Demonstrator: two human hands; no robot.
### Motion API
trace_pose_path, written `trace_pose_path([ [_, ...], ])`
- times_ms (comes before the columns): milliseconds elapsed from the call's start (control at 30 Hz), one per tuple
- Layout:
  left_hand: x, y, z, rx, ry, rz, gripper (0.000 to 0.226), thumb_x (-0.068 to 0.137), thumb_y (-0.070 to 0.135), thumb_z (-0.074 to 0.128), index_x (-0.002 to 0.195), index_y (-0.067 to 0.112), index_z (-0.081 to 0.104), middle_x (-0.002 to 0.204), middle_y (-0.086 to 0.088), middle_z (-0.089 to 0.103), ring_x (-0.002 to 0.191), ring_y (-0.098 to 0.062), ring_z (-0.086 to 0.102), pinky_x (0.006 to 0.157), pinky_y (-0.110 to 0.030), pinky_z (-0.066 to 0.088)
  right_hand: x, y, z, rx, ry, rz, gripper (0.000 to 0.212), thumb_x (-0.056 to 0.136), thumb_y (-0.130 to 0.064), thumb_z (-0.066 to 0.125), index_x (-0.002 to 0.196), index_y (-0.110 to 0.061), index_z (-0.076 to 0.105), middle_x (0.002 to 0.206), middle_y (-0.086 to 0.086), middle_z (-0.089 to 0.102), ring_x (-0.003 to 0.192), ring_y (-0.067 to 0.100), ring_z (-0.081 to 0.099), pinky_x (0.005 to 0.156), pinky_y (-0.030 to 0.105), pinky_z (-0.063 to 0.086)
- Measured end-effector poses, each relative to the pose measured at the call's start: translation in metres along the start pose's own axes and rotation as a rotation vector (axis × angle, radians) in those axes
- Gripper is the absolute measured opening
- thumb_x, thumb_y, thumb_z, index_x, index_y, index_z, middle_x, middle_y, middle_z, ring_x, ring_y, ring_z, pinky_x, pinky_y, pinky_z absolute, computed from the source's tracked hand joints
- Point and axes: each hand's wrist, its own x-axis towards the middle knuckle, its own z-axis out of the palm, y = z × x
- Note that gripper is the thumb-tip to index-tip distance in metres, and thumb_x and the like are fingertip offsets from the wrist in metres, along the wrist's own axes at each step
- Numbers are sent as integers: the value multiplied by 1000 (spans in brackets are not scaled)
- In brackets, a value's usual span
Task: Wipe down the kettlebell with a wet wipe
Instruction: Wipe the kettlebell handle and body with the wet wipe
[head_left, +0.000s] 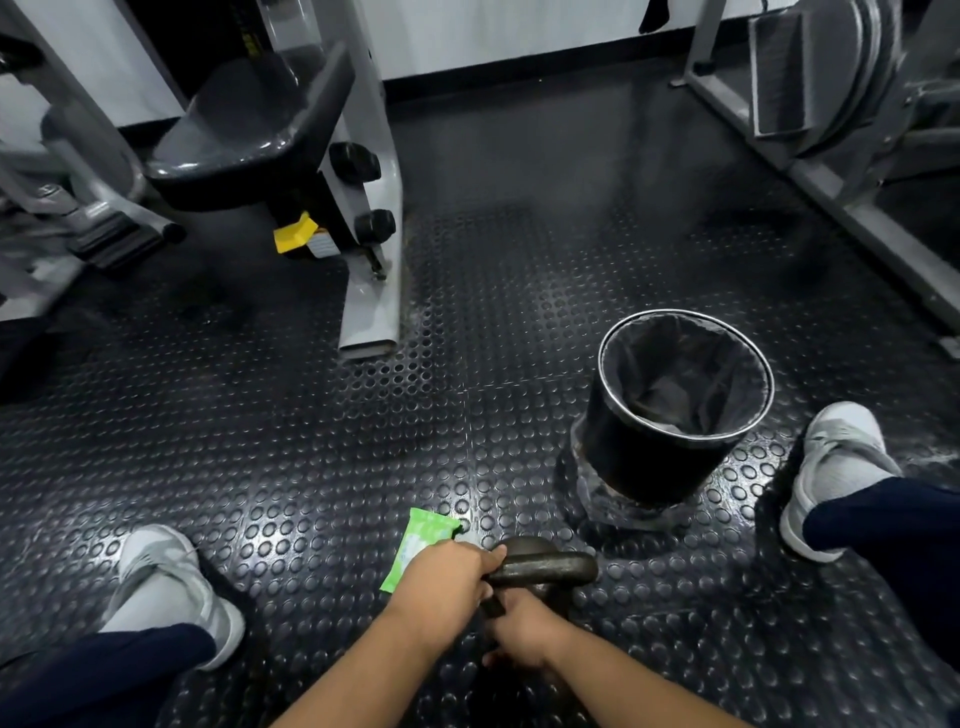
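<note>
A dark iron kettlebell (550, 564) stands on the studded rubber floor between my feet, low in the view. My left hand (441, 587) grips the left end of its handle. My right hand (522, 631) is wrapped around the kettlebell just below the handle, and hides most of the body. Whether a wipe is under that hand cannot be seen. A green pack of wet wipes (421, 543) lies flat on the floor just left of the kettlebell, partly covered by my left hand.
A black waste bin (660, 452) with a dark liner stands to the right, beyond the kettlebell. My grey shoes (171, 587) (831, 467) flank the spot. A grey gym machine (363, 218) with a padded seat is at the far left, another frame (831, 171) at the far right.
</note>
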Motion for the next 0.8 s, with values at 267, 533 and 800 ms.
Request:
trace_pose_path([
  [267, -3, 4, -8, -14, -6, -30, 55, 102, 23, 52, 153, 41, 43, 120, -3, 72, 105, -25, 67, 89, -31, 52, -8, 11, 1, 608, -25, 44, 40, 89, 15, 40, 119, 1, 64, 65, 2, 54, 46, 7, 34, 91, 47, 58],
  [533, -8, 15, -22, -25, -70, -51, 52, 99, 11, 54, 145, 36, 55, 92, 3, 70, 79, -22, 71, 72, -28, 54, -16, -15, -7, -406, 60, -89, 16, 97, -20, 60, 111, -26, 66, 96, 2, 72, 82, 17, 66, 91, 37, 58],
  [800, -10, 19, -27, 30, -49, -27, 33, 102, 17, 50, 130, 26, 64, 107, -6, 72, 92, -26, 68, 81, -30, 53, -8, 1, 0, 563, -42, 91, 31, 92, 16, 46, 105, -6, 64, 70, 3, 61, 51, 9, 42, 91, 46, 61],
])
